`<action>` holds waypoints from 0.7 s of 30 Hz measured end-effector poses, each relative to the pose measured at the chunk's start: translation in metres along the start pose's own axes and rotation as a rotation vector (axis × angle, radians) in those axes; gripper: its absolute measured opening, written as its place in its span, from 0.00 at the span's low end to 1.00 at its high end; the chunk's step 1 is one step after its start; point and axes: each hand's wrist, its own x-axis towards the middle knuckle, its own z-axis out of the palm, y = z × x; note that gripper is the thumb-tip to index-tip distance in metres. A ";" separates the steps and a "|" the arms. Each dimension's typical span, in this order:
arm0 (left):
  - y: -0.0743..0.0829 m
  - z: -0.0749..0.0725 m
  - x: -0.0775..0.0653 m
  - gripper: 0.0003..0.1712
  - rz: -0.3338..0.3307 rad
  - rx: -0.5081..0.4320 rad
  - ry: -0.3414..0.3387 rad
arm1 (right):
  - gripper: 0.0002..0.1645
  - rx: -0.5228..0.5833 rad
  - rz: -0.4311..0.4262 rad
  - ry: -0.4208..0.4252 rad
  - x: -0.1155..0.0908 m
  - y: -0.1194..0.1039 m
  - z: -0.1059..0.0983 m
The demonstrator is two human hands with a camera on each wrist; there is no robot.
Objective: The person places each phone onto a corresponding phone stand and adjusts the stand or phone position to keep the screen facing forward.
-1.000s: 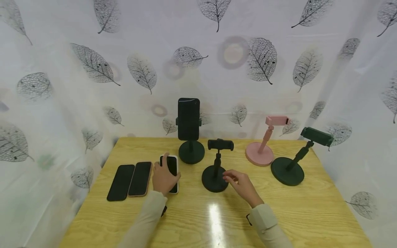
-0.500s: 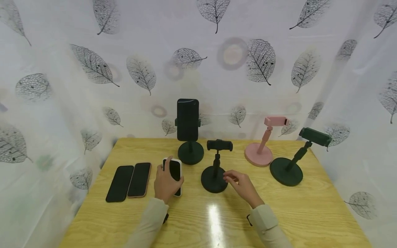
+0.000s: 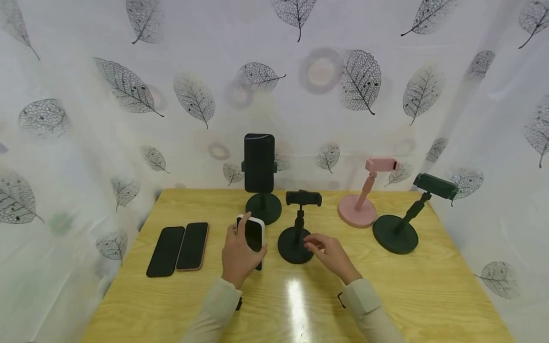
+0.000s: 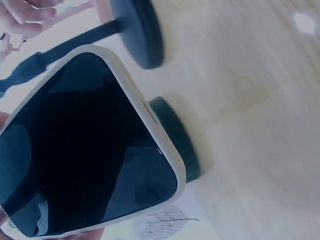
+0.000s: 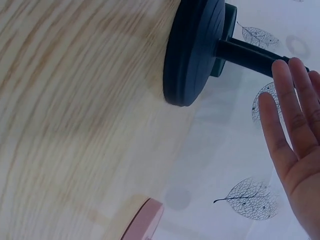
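A phone in a white case point(image 3: 254, 236) is gripped by my left hand point(image 3: 240, 257), fingers over its far left edge and thumb along the right. In the left wrist view the phone's dark screen point(image 4: 90, 150) fills much of the picture, and only bits of the fingers show at its edges. My right hand point(image 3: 331, 256) is beside the black phone stand point(image 3: 299, 238), its fingers loosely bent and holding nothing. In the right wrist view the fingers point(image 5: 295, 110) extend near the stand's pole; whether they touch it I cannot tell.
Two dark phones point(image 3: 166, 251) point(image 3: 193, 246) lie side by side at the left. Behind, a dark green stand point(image 3: 263, 208) bears an upright phone point(image 3: 259, 163). A pink stand point(image 3: 357, 211) and another green stand point(image 3: 395, 234) occupy the right of the wooden table point(image 3: 411, 295).
My left hand has moved right with the white-cased phone, toward the black stand, and the phone now looks lifted and tilted. The right hand has shifted only slightly left.
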 end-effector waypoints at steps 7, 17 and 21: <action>0.022 -0.009 0.004 0.53 0.036 -0.029 0.041 | 0.14 0.006 -0.105 -0.079 0.004 -0.025 0.009; 0.045 -0.014 0.006 0.52 0.084 -0.071 0.051 | 0.20 0.050 -0.203 -0.177 0.017 -0.059 0.030; 0.050 -0.014 0.003 0.51 0.067 -0.091 0.038 | 0.19 0.037 -0.154 -0.185 0.016 -0.058 0.035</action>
